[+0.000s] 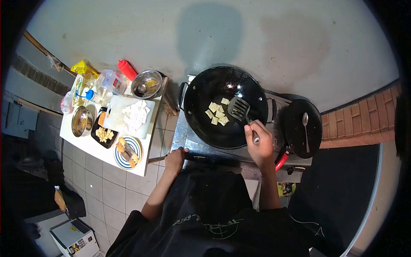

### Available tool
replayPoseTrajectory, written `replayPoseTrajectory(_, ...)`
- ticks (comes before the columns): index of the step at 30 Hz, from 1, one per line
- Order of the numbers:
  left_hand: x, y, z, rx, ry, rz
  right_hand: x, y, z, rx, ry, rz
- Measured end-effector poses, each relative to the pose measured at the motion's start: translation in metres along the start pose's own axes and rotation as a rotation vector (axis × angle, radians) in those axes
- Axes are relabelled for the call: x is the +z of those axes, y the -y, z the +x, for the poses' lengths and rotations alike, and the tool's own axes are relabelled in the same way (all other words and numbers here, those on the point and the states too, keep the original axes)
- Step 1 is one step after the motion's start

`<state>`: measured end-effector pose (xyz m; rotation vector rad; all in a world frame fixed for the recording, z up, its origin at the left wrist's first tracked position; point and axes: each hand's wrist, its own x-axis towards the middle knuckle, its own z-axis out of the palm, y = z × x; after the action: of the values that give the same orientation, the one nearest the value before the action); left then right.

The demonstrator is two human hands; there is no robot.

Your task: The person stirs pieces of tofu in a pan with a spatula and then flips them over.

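Observation:
My right hand [260, 139] is closed around the handle of a slotted spatula [238, 107]. The spatula's head rests inside a large black wok [205, 132], just right of several pale, square-cut pieces of food [218, 113]. An oily sheen shows on the wok's far wall. My left hand [174, 160] is curled over the front left corner of the metal stove [192, 147], below the wok, with its fingers partly hidden.
Right of the wok, a spoon [305, 130] lies on a round black lid [295, 141]. On the left, a white table [85, 143] bears a cutting board [150, 122] with white pieces, a striped plate [139, 150], a black tray [112, 142], metal bowls [155, 77] and a red bottle [127, 69].

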<state>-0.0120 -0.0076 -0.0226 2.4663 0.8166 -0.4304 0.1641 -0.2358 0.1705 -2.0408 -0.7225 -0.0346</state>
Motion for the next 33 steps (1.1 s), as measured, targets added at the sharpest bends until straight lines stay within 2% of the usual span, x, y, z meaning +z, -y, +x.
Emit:
replayPoseTrajectory(8,-0.017,-0.016,-0.008,0.049,-0.118,0.158,-0.011,-0.012,-0.003,-0.034,-0.097,-0.007)
replayPoseTrajectory(11,-0.02,-0.019,-0.004,0.017,-0.064,0.156,-0.015,-0.014,-0.004,0.005,-0.086,0.005)
replayPoseTrajectory(13,-0.022,-0.022,-0.002,0.025,-0.066,0.169,-0.017,-0.018,-0.004,-0.055,-0.086,0.011)
replayPoseTrajectory(24,-0.042,-0.033,0.002,0.038,-0.05,0.199,-0.021,-0.018,-0.002,-0.005,-0.046,0.022)
replayPoseTrajectory(33,-0.03,-0.022,0.005,0.083,-0.123,0.164,-0.012,-0.017,0.012,-0.011,-0.028,0.017)
